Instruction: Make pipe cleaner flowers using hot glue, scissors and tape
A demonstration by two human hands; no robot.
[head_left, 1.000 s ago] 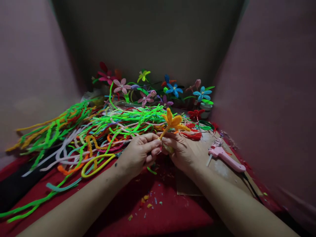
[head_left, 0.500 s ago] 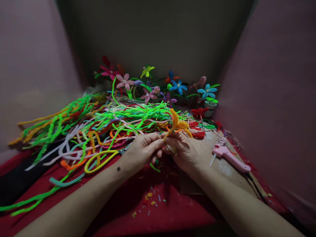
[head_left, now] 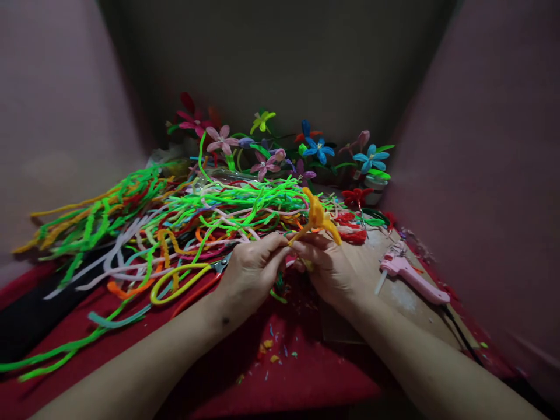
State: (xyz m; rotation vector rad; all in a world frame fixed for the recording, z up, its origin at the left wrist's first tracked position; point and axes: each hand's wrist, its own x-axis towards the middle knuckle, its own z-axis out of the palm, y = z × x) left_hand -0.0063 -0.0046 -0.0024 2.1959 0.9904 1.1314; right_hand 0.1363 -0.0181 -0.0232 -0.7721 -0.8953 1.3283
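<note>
Both hands meet at the middle of the table, around an orange pipe-cleaner flower [head_left: 318,217] with its petals pointing up and to the right. My left hand [head_left: 258,262] is closed, thumb and forefinger pinching the flower's thin lower end. My right hand [head_left: 326,262] is closed too, gripping the flower just below its petals. Under the fingers a short bit of green pipe cleaner [head_left: 278,296] shows; what it belongs to is hidden. Scissors with a yellow and a red handle [head_left: 180,284] lie left of my left wrist, partly covered by it.
A heap of pipe cleaners [head_left: 245,201] spreads across the back and left. Finished flowers [head_left: 318,150] stand behind it. On the right a pink glue gun [head_left: 413,277] rests on a brown board [head_left: 363,245]. Scraps [head_left: 273,357] dot the red cloth [head_left: 306,379].
The orange flower has turned a little between my fingers, its petals now bunched differently. My left hand has shifted slightly, and more of the scissors' red handle shows.
</note>
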